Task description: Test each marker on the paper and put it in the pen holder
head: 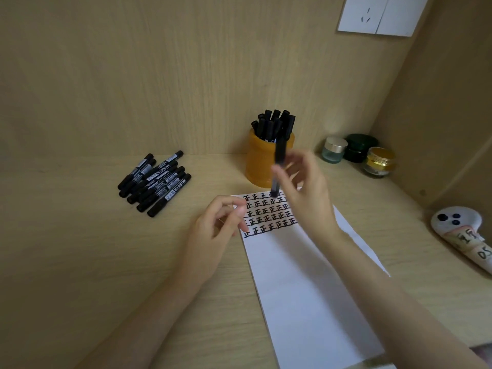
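Right grip (303,185) pinching marker (280,153), left grip (221,222) loose, pen holder (258,166) packed with markers (274,123)

My wooden bench (80,249) is carrying a heap of markers (155,181), the orange pen holder (259,166), the paper (306,288) and three jars (359,148).

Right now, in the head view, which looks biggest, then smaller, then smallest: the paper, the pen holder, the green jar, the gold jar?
1. paper
2. pen holder
3. green jar and gold jar: they look about alike, so I won't rank them.
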{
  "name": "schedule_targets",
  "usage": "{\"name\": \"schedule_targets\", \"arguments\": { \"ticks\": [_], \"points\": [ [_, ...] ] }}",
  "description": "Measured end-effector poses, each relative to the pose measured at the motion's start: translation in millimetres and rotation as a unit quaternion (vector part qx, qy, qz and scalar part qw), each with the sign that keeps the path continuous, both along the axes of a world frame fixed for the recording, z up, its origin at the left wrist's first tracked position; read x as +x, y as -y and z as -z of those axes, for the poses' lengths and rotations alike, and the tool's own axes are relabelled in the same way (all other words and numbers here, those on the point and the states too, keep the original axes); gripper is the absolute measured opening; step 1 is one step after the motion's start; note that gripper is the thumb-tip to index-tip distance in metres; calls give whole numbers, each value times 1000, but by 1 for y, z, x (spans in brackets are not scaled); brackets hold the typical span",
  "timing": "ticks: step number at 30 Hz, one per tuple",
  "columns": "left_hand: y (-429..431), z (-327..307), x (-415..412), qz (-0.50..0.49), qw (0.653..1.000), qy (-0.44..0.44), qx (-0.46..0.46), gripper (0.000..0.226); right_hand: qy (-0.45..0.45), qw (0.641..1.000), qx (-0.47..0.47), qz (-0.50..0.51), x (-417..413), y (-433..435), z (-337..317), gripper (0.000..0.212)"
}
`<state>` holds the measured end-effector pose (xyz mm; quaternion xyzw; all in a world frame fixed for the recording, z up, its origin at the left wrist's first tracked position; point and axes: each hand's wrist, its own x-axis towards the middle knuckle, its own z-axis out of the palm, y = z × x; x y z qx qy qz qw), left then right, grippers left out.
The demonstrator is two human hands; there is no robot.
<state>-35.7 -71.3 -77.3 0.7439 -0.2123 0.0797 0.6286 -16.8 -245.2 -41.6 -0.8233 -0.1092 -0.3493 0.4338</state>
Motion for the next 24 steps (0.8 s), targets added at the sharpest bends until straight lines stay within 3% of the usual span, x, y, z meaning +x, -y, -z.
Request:
{"name": "schedule_targets", "arguments": {
  "ticks": [3, 9, 12, 18, 24],
  "points": [
    [-2, 3, 3, -22, 999, 6, 40, 22, 39, 993, 110, 29, 27, 11, -25, 46],
    [-2, 6, 6, -32, 996, -15, 86, 23, 70, 992, 78, 65, 73, 25, -48, 60],
    [-2, 9, 7, -32, 995, -13, 96, 8, 78, 991, 72, 78, 86, 27, -54, 56],
    [-2, 10, 8, -35, 994, -21, 104, 6, 2, 998, -6, 68, 92, 24, -38, 41],
    [-1, 12, 11, -36, 993, -21, 111, 6, 0, 994, -61, 86, 95, 26, -31, 40]
  ]
}}
